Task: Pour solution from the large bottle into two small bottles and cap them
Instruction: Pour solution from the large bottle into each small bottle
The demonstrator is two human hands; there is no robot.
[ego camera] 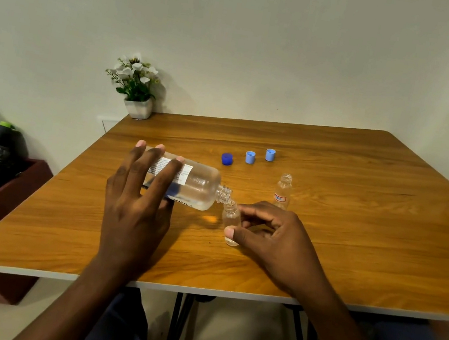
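Mid-frame, the left grip point(134, 208) holds the large bottle point(200, 186) round its belly, probably slick; the right grip point(272, 233) pinches 1 small bottle point(231, 218), probably light, tippy.

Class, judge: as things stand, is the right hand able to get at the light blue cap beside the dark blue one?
Probably not yet: the right hand holds the small bottle under the tilted large bottle. The way to the light blue cap itself looks free.
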